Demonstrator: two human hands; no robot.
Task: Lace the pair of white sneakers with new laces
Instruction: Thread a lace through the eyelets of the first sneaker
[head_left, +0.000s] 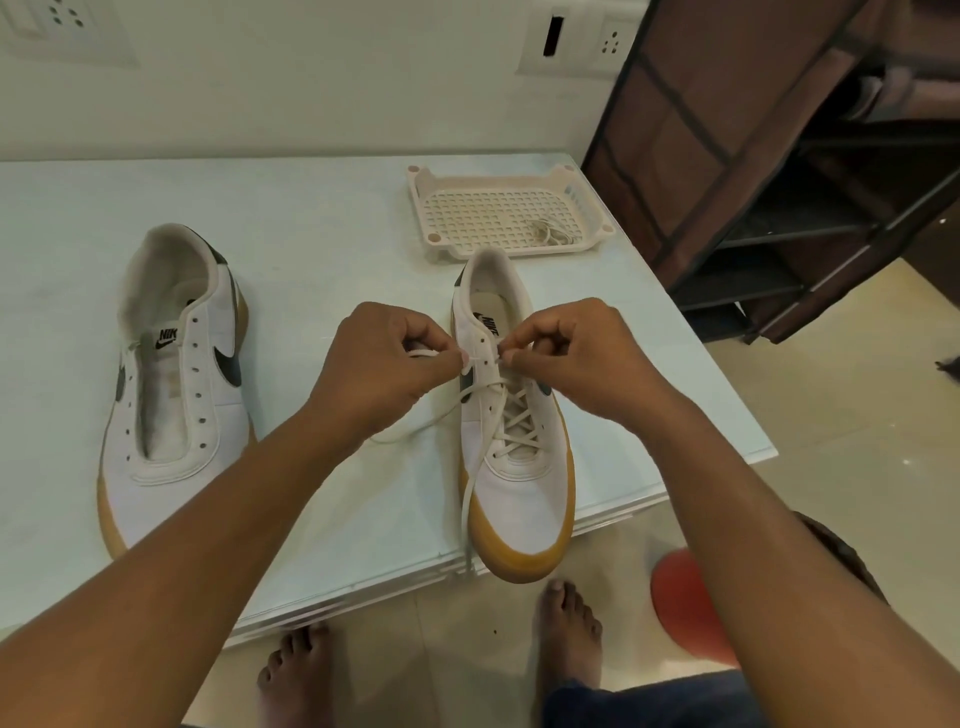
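Head camera: 2 bare hands work over a white gum-soled Nike sneaker standing toe-toward-the-person near the front edge of a pale glass-topped table. A white lace already criss-crosses its lower eyelets, while the upper ones nearest the collar look unthreaded. The left hand, fingers curled, pinches 1 strand beside the left eyelet row. The right hand pinches the other tip between thumb and forefinger just at the right row. Slack loops across the table toward the left, and 1 strand trails past the toe and over the table edge.

To do this step well, the tip probably wants to be held close to its end, fed straight through the hole and drawn flat, with both sides kept level before the next crossing.

The 2nd sneaker lies well apart on the left, unlaced. A bundled spare lace sits in the perforated plastic tray behind.
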